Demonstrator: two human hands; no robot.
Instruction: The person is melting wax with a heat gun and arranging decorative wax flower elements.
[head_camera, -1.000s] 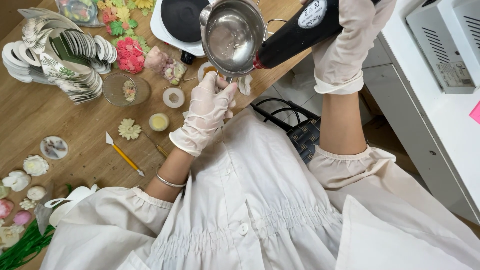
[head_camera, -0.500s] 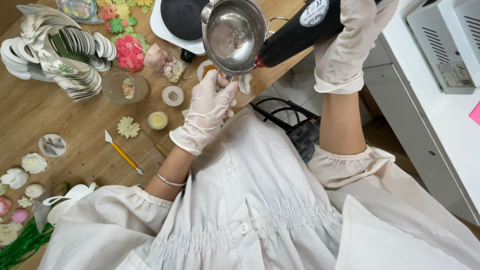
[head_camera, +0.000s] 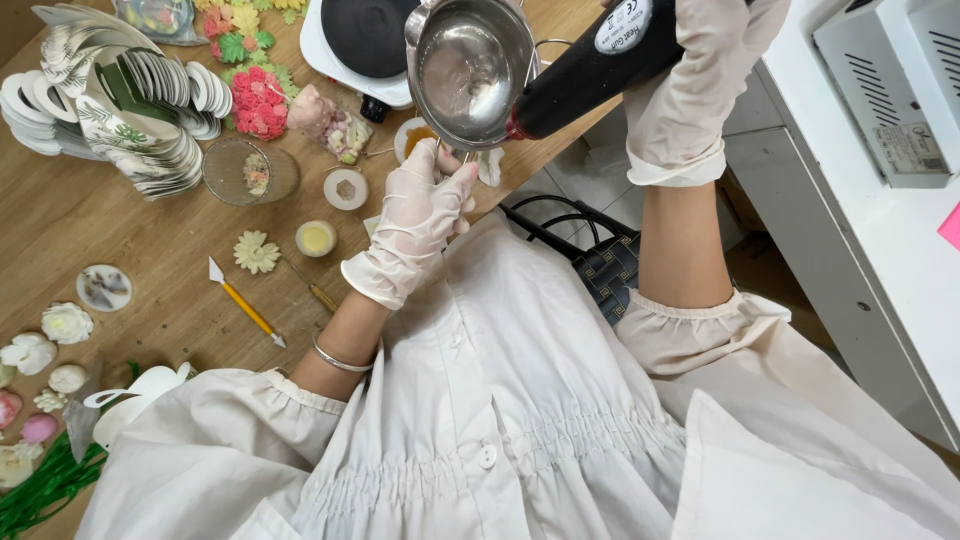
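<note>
My left hand (head_camera: 415, 225), in a white glove, grips the handle of a small steel melting pot (head_camera: 470, 70) and tilts it so its inside faces up toward me. My right hand (head_camera: 690, 85), also gloved, holds a black heat gun (head_camera: 590, 70) whose nozzle points at the pot's right side, close to or touching it. Both are raised over the near edge of the wooden table (head_camera: 120, 250).
A white hotplate with a black top (head_camera: 360, 40) sits behind the pot. Stacked white fan-shaped cards (head_camera: 120, 110), wax flowers (head_camera: 258, 100), small round moulds (head_camera: 316, 238) and a yellow-handled knife (head_camera: 245, 310) lie on the table. A black bag (head_camera: 600, 265) sits below; a white cabinet (head_camera: 880, 170) stands right.
None of the hands or tools has moved noticeably; the pot and heat gun stay held together.
</note>
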